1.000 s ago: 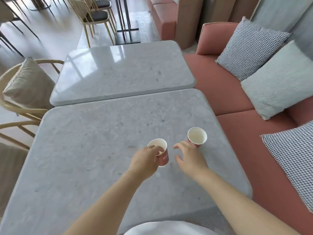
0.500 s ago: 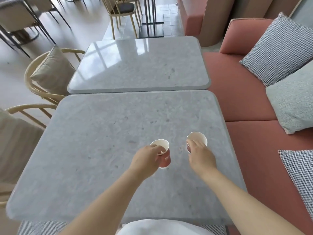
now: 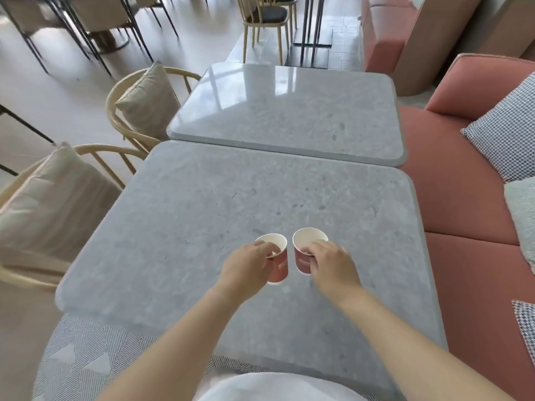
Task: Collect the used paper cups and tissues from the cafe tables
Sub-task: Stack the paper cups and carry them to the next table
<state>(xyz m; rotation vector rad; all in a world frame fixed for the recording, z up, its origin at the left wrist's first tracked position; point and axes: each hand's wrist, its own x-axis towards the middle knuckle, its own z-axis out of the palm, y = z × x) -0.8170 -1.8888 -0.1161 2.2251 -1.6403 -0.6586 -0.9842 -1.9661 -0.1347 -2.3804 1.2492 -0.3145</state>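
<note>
Lower centre of frame: left hand [image 3: 246,269] grips the left paper cup [image 3: 277,260], right hand [image 3: 333,263] grips the right paper cup [image 3: 304,251], both upright and just apart over the grey table [image 3: 188,227].

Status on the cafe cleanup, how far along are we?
Done: nothing visibly collected yet; no bin or tray shows. In hand: the left hand grips the left red paper cup, and the right hand grips the right red paper cup, over the near grey table. Left: carry both off. No tissues are visible.
</note>
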